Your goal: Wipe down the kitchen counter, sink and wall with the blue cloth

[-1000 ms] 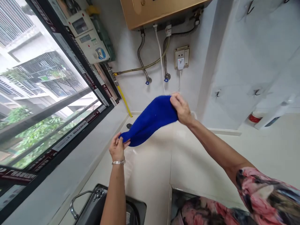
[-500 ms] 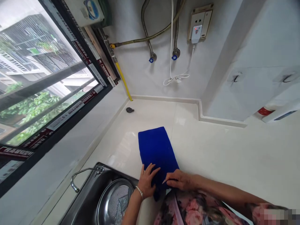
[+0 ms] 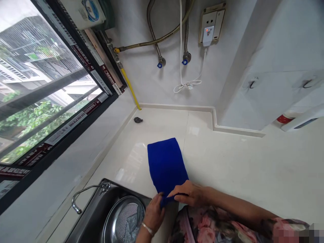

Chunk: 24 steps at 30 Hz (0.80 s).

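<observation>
A folded blue cloth (image 3: 165, 163) lies flat on the pale countertop, its near end at the counter's front edge. Both hands are at that near end. My left hand (image 3: 154, 211), with a bracelet on its wrist, has its fingers closed on the cloth's near left corner. My right hand (image 3: 188, 193) pinches the near right part of the cloth between thumb and fingers. Between the two hands the near edge is gathered into a narrow strip.
A steel sink (image 3: 93, 206) with a curved faucet (image 3: 76, 200) is at the lower left, holding a metal colander (image 3: 121, 219). A dark scouring pad (image 3: 138, 119) lies near the back corner. A looped white cable (image 3: 187, 84) hangs from the wall socket (image 3: 212, 25).
My left hand has gone from lying spread on the cloth to gripping its near left corner, lower down. My right hand has shifted slightly left. The cloth's near end is now drawn together.
</observation>
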Tool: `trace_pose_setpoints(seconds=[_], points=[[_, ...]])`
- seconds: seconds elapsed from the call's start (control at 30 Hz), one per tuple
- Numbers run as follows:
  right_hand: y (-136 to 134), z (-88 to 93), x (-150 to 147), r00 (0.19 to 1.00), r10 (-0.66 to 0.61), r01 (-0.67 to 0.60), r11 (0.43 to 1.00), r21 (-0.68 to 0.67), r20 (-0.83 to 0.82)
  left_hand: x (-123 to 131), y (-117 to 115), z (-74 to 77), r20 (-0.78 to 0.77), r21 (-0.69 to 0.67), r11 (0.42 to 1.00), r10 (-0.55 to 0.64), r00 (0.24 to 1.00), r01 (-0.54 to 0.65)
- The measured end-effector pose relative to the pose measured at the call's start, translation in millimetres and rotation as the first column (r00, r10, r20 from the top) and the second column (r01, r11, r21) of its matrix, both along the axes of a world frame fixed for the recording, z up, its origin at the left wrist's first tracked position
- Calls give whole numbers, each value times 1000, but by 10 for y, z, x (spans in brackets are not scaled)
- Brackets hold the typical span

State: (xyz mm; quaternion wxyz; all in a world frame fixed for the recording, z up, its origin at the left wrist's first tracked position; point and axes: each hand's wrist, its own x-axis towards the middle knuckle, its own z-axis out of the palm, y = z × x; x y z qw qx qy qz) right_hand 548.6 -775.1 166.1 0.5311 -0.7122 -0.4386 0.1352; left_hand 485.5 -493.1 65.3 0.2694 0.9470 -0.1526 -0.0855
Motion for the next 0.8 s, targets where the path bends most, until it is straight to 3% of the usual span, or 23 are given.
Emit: trace_pose_setpoints(seconds=[0.13, 0.2, 0.23, 0.27, 0.3, 0.37, 0.43, 0.47, 0.53, 0.63, 0.7, 0.73, 0.8], points=[[-96, 126, 430, 974, -225, 225, 974, -29, -16, 300, 333, 603, -216, -118, 990, 53, 975, -80], [-155, 180, 862, 914, -406, 405, 913, -48, -13, 648, 378, 803, -177, -172, 956, 206, 962, -236], [-177, 191, 1102, 870, -494, 492, 867, -76, 1, 858, 368, 843, -140, -235, 901, 341, 930, -366], [-190, 185, 1334, 816, -577, 576, 809, -117, 30, 1072, 344, 841, -102, -322, 793, 515, 851, -518], [-188, 157, 1542, 757, -648, 651, 739, -173, 80, 1272, 314, 803, -80, -361, 732, 593, 801, -578], [-122, 23, 1819, 636, -740, 769, 582, -265, 219, 1572, 255, 652, -59, -371, 666, 678, 733, -647], [61, -218, 1871, 566, -743, 823, 480, -303, 357, 1682, 220, 462, -41, -351, 645, 713, 700, -678], [196, -371, 1820, 567, -714, 823, 476, -309, 410, 1668, 215, 369, -27, -339, 655, 711, 703, -676], [517, -694, 1623, 647, -592, 760, 546, -352, 480, 1546, 239, 201, 8, -313, 691, 688, 726, -651], [896, -1076, 1287, 768, -411, 626, 643, -441, 491, 1289, 364, 17, 103, -195, 791, 605, 790, -580], [915, -1221, 1130, 798, -355, 581, 670, -463, 487, 1154, 497, -64, 184, -51, 824, 563, 806, -564], [839, -1274, 1072, 798, -345, 577, 676, -459, 494, 1106, 573, -96, 219, 18, 811, 567, 794, -585], [540, -1374, 977, 773, -357, 605, 664, -439, 525, 1042, 722, -150, 269, 96, 723, 643, 717, -684]])
